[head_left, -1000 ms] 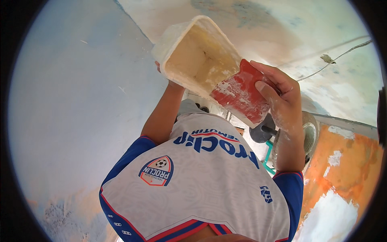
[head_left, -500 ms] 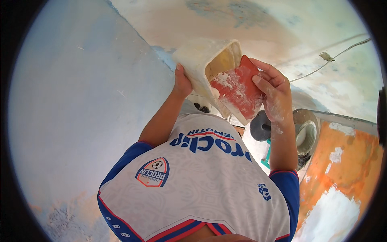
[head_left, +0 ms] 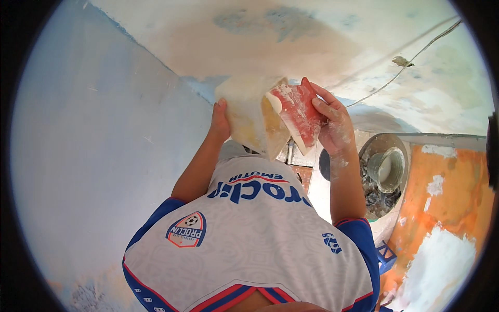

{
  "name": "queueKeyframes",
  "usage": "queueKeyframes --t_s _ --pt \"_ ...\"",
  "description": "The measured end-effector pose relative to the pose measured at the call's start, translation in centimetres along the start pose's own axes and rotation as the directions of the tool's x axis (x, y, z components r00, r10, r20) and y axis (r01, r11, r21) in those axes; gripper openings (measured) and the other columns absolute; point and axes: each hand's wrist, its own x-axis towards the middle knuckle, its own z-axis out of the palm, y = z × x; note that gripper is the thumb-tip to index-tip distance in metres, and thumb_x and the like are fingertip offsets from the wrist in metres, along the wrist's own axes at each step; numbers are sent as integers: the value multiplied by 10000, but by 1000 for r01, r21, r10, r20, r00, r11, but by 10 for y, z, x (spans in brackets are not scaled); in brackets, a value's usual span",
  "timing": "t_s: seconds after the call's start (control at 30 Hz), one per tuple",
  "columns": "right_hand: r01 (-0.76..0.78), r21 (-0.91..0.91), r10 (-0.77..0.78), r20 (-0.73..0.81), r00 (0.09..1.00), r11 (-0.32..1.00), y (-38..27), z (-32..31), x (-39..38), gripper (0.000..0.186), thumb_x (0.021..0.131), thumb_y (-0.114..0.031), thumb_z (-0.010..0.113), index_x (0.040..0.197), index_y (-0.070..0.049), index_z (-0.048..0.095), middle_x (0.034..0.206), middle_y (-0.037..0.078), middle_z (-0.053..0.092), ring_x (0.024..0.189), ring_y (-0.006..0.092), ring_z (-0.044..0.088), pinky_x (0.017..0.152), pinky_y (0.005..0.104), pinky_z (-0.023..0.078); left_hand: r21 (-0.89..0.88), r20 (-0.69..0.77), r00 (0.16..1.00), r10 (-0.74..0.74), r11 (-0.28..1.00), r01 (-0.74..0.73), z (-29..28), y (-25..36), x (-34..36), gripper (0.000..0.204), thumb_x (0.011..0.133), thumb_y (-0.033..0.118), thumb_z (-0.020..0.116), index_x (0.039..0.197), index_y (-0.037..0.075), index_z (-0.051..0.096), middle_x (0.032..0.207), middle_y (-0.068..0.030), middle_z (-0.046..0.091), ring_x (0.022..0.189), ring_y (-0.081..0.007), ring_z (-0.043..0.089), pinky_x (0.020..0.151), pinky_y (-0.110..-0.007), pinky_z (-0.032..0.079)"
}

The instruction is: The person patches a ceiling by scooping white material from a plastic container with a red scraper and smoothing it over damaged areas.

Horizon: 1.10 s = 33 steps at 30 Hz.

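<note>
A cream, squarish plastic container (head_left: 241, 114), smudged with yellow, is tilted so that its inside is mostly hidden. My left hand (head_left: 220, 119) grips its left side with fingers wrapped round it. My right hand (head_left: 333, 125), dusted white, holds a red flat scraper (head_left: 297, 109) between thumb and fingers at the container's right edge. White paste streaks the scraper's face and lies thicker along its left edge. The scraper appears to touch the container's rim. Both are held in front of my chest, above my white and blue shirt.
A pale blue wall (head_left: 93, 156) is at the left. A patchy whitish surface with a hanging cable (head_left: 384, 83) spans the top. At right are a bucket (head_left: 387, 171), a dark round object (head_left: 324, 166), an orange wall (head_left: 436, 203) with white patches and a blue plastic stool (head_left: 386, 257).
The container has turned so its opening no longer faces the camera, and has moved lower in the picture. The scraper and my right hand have shifted leftward and slightly down.
</note>
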Motion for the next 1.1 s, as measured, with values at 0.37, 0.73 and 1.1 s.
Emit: queueKeyframes --t_s 0.37,0.73,1.1 --pt "17 178 -10 -42 999 984 39 4 -1 408 972 -34 633 1368 4 540 1327 121 640 1194 207 647 1040 368 526 -344 -22 984 -178 925 160 8 33 -12 898 987 799 239 1589 149 384 1567 -106 480 1410 -305 502 1145 -501 447" --pt "-8 -484 -34 -78 996 875 27 71 -15 343 913 9 653 1252 32 605 1077 84 714 940 161 712 837 311 587 -479 157 969 -189 844 242 -5 40 -2 961 958 841 189 1617 160 346 1582 -106 471 1432 -314 487 1170 -513 423" --pt "-150 -680 77 -137 988 717 29 71 -23 394 876 37 646 1266 69 601 1086 102 730 927 153 700 826 291 559 -451 124 963 -239 851 269 -35 52 1 948 969 823 171 1604 145 364 1562 -119 487 1428 -318 488 1173 -509 421"
